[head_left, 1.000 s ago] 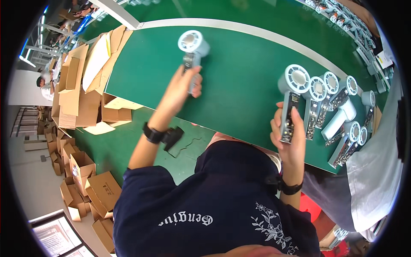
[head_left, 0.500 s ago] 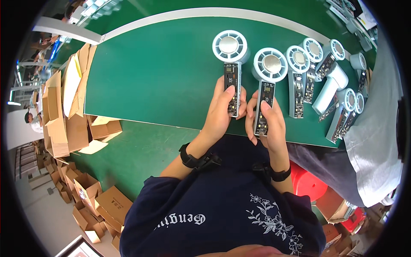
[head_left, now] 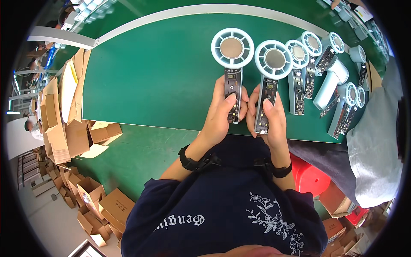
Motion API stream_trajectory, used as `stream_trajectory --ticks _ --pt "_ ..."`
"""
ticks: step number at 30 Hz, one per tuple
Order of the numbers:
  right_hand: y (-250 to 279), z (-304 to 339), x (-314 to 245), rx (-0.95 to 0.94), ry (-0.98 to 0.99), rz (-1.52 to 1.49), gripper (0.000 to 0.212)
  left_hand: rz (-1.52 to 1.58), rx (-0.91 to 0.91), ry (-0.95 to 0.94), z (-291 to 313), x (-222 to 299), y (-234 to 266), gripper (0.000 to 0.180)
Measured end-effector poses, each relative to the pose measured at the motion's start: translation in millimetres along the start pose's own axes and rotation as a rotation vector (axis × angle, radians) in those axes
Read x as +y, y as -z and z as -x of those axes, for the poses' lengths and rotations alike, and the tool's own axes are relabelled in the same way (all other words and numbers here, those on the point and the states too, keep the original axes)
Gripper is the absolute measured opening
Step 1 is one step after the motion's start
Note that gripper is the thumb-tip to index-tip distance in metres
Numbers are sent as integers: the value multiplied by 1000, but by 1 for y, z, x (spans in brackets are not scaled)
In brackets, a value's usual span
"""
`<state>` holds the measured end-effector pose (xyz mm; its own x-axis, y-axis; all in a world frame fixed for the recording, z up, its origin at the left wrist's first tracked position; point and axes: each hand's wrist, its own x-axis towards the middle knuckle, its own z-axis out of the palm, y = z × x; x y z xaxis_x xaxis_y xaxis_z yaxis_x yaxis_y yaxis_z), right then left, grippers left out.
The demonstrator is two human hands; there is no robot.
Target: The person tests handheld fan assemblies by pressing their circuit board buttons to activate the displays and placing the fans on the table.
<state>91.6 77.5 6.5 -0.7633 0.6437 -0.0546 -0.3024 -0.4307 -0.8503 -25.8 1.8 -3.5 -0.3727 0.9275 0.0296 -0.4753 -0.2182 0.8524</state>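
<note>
My left hand point(head_left: 217, 115) is wrapped around the handle of a pale blue handheld fan point(head_left: 232, 48), its thumb on the dark circuit board exposed along the handle. A second, matching handheld fan point(head_left: 274, 59) is in my right hand point(head_left: 275, 118), whose thumb also lies on the board. Both fans point away from me, round heads at the far end with silver discs in the middle. A small display shows on each board. The two hands are close together over the table's near edge, and their curled fingers are partly hidden behind the handles.
Several more open-handled fans point(head_left: 296, 92) lie on the right of the green table point(head_left: 150, 73), one with a closed white-blue handle point(head_left: 327, 91). Cardboard boxes point(head_left: 64, 132) crowd the left side. A person in a grey garment point(head_left: 372, 141) is at the right, near a red stool point(head_left: 310, 173).
Both fans have tilted up, so their heads face me more squarely and look larger. Each thumb stays on its board, and the hands keep their grip.
</note>
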Motion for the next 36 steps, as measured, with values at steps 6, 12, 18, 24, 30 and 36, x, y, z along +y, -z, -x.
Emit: stream_trajectory --ticks 6,12,18,24,30,36 --pt "0 -2 2 -2 42 -9 34 -33 13 -20 1 -1 0 38" --pt "-4 -3 2 27 37 11 33 -67 39 -19 0 0 -2 37" --pt "0 -3 4 12 41 -5 32 -71 26 -39 -1 -1 -3 37" --pt "-2 -2 2 10 23 -12 32 -58 37 -24 1 0 -3 36" --pt "-3 -3 0 31 2 -15 33 -43 48 -14 0 -1 -3 35" --pt "-3 -3 0 42 -11 -19 33 -67 62 -19 0 -1 -4 36"
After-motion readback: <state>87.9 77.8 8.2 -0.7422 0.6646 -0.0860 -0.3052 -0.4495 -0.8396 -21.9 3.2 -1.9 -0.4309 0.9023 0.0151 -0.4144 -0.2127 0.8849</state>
